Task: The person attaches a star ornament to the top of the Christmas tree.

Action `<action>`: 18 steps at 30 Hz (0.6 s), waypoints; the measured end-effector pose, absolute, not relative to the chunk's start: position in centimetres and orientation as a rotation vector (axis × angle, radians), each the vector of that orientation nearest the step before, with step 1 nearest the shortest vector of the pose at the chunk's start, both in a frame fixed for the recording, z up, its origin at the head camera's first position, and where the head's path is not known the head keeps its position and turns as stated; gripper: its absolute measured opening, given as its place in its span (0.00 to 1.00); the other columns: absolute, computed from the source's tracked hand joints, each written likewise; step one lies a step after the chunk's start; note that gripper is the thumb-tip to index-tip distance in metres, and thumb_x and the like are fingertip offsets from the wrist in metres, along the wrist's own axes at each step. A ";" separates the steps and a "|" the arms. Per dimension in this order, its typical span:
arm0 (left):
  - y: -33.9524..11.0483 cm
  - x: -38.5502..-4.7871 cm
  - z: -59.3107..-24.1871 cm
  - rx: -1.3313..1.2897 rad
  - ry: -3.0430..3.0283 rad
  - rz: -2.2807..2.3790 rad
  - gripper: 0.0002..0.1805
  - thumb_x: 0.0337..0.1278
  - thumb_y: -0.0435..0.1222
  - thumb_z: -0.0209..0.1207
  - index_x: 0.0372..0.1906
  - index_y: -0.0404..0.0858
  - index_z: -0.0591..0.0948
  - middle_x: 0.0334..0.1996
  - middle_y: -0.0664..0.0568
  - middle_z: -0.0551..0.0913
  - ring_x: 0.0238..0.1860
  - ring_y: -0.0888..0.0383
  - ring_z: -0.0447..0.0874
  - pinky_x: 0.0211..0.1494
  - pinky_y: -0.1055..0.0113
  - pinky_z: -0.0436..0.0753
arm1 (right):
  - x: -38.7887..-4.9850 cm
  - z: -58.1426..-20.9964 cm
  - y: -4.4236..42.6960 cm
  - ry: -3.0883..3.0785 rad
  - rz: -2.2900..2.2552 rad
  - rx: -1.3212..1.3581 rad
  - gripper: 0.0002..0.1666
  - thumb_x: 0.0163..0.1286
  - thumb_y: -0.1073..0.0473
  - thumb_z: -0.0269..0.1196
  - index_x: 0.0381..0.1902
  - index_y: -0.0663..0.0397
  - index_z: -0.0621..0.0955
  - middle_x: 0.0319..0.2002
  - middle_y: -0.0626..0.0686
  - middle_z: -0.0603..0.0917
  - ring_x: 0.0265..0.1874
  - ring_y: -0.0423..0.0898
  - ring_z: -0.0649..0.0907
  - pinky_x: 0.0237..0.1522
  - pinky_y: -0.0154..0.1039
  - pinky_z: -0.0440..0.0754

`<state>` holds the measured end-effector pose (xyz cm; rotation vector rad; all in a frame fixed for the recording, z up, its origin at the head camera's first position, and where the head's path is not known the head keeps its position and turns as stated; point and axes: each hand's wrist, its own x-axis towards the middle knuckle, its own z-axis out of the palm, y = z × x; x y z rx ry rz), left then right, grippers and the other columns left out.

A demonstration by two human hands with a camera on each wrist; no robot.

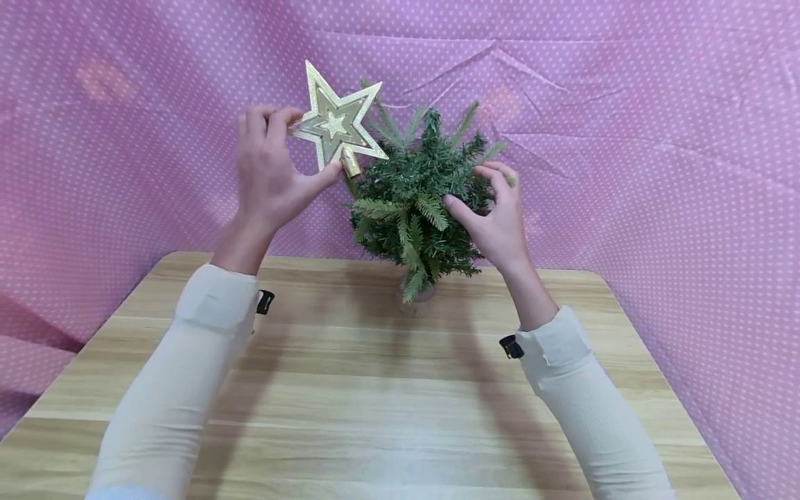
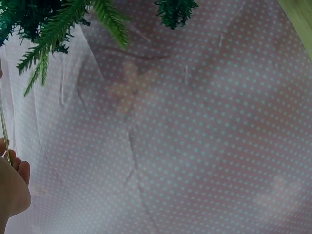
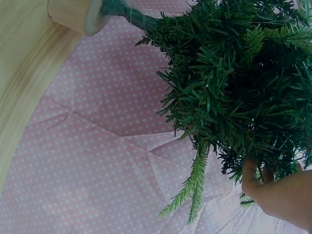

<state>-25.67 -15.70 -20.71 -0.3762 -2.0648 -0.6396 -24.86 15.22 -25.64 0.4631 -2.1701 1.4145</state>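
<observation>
A gold star (image 1: 333,125) with a short gold tube at its base is pinched between the thumb and fingers of my left hand (image 1: 269,167), left of the tree top. The small green tree (image 1: 425,173) stands upright at the table's far side. My right hand (image 1: 500,215) touches the branches on the tree's right, thumb in front and fingers bent around them. In the left wrist view, my left hand (image 2: 13,187) holds the thin edge of the star. The right wrist view shows my right hand (image 3: 282,192) among the branches, its fingertips partly hidden.
The tree's round wooden base (image 3: 78,14) rests on the wooden table (image 1: 400,417). Pink dotted cloth (image 1: 625,139) hangs behind and at both sides. Black clips or bands show by both sleeve cuffs.
</observation>
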 end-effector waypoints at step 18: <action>-13.3 -26.4 -19.1 -0.432 -2.115 -0.602 0.40 0.48 0.50 0.73 0.61 0.29 0.75 0.52 0.41 0.70 0.57 0.48 0.64 0.64 0.64 0.65 | -24.9 -25.7 15.2 -2.148 1.431 0.477 0.36 0.62 0.53 0.73 0.63 0.64 0.76 0.68 0.54 0.65 0.61 0.47 0.68 0.53 0.40 0.69</action>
